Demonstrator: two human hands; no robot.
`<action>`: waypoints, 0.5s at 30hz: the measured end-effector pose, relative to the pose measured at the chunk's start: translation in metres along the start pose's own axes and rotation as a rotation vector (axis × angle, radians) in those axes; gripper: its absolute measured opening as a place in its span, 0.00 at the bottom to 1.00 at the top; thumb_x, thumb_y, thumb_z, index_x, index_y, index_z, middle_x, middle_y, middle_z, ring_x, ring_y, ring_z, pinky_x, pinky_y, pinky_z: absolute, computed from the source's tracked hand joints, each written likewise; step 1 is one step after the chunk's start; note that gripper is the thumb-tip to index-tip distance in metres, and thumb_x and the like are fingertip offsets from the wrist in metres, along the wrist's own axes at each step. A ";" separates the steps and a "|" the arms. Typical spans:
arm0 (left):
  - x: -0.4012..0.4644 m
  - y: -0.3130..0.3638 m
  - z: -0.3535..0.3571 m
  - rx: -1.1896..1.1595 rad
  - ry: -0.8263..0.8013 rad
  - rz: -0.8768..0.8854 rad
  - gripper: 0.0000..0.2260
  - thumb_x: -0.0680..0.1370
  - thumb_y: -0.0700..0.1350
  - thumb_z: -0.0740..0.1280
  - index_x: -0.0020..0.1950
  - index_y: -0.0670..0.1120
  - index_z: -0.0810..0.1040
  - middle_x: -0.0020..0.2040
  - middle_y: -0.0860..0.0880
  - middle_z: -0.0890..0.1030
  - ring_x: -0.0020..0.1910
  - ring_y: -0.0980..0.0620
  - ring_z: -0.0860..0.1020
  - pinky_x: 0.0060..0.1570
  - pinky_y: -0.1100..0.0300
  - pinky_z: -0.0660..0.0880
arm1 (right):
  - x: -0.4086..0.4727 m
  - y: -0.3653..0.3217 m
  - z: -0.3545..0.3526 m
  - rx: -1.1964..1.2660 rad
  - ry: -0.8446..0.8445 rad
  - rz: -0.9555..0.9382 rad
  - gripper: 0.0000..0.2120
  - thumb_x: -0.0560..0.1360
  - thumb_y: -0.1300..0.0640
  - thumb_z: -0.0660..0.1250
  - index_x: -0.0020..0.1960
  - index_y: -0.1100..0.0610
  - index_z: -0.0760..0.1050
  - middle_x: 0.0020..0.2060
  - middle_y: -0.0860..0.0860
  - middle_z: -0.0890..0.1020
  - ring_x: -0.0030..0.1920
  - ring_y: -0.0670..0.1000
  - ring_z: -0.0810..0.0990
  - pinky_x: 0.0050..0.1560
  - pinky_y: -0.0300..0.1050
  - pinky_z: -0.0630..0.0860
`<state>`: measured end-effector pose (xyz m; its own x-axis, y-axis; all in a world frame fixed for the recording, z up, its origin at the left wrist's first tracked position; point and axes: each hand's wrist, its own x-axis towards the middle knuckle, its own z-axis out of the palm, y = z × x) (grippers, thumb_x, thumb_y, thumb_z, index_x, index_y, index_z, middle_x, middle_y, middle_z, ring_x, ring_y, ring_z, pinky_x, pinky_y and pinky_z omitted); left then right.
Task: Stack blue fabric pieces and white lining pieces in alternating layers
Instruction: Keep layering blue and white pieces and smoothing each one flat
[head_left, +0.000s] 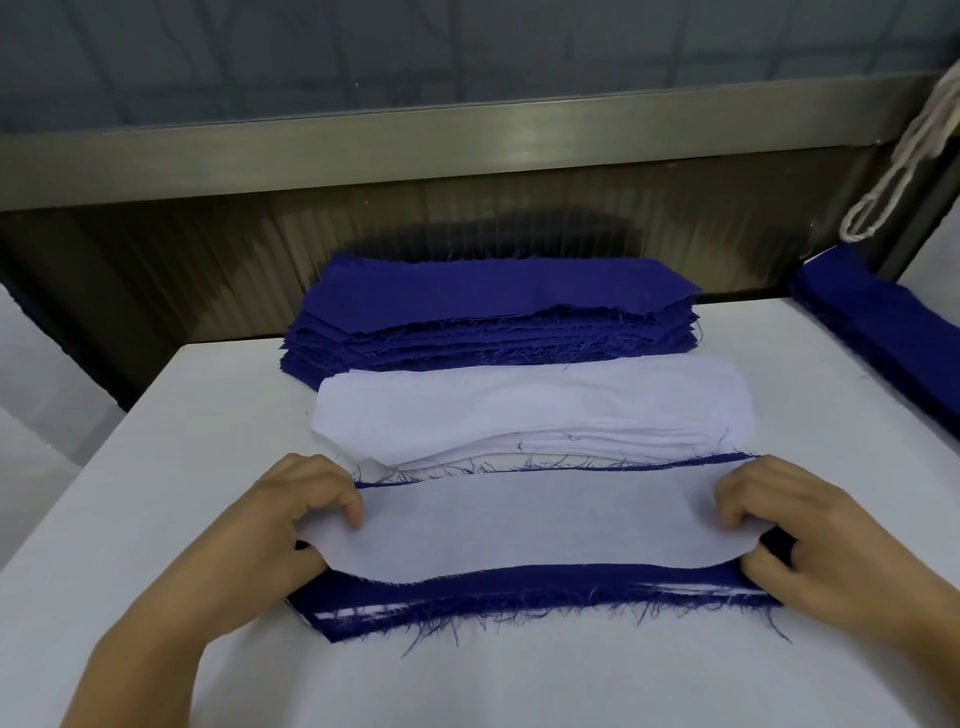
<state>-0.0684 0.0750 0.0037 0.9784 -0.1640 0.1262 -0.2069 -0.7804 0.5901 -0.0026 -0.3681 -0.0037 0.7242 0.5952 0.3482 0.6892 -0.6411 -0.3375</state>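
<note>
**Both hands on top white piece of near stack**

L hand (291, 512) pinches the left end of the white piece (535, 525): fingers curled on top, thumb tucked under the edge. R hand (800, 535) does the same at the right end, fingers bent on top, thumb at the near corner. Piece spans hand to hand, lying on the near stack (519, 597), middle a bit wavy.

Near stack sits on the white table (156, 415), close to the person. Blue layer under the white piece shows as a band along the near edge w/ frayed threads hanging off; thin white strips peek out between blue layers at the lower left & right corners. A narrow blue edge also shows along the far side of the white piece.

Just behind it: white pile (535, 405), several layers, top sheet slightly rumpled, near edge touching or overlapping the near stack's far edge, can't tell which. Behind that, at the table's far edge: blue pile (493, 312), many layers, frayed edges.

Far right: another blue pile (883, 322), partly cut off by the frame. Above it a looped white cord (904, 150) hangs down. Metal rail (415, 150) runs across behind the table.
</note>
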 end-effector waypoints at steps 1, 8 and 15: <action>0.000 0.001 0.000 -0.012 -0.009 -0.004 0.28 0.62 0.24 0.66 0.43 0.58 0.79 0.52 0.60 0.76 0.55 0.58 0.72 0.44 0.66 0.71 | 0.000 -0.001 0.000 -0.008 -0.002 -0.006 0.08 0.64 0.59 0.56 0.40 0.53 0.72 0.40 0.42 0.74 0.41 0.49 0.73 0.43 0.40 0.69; -0.001 0.006 -0.003 0.017 -0.066 -0.017 0.22 0.63 0.26 0.70 0.38 0.55 0.78 0.47 0.57 0.77 0.49 0.55 0.74 0.46 0.67 0.70 | 0.000 -0.002 0.002 0.007 0.010 -0.017 0.07 0.66 0.59 0.56 0.38 0.53 0.73 0.40 0.43 0.74 0.40 0.49 0.73 0.42 0.40 0.69; -0.001 0.006 -0.006 0.075 -0.062 -0.021 0.25 0.63 0.25 0.63 0.38 0.58 0.76 0.45 0.57 0.77 0.48 0.56 0.72 0.44 0.64 0.69 | 0.000 0.000 -0.001 0.017 -0.018 -0.034 0.04 0.68 0.57 0.60 0.39 0.51 0.74 0.41 0.41 0.75 0.42 0.47 0.74 0.44 0.40 0.70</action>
<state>-0.0702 0.0744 0.0121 0.9811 -0.1827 0.0631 -0.1880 -0.8268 0.5301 -0.0030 -0.3683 -0.0032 0.7006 0.6251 0.3442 0.7136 -0.6120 -0.3411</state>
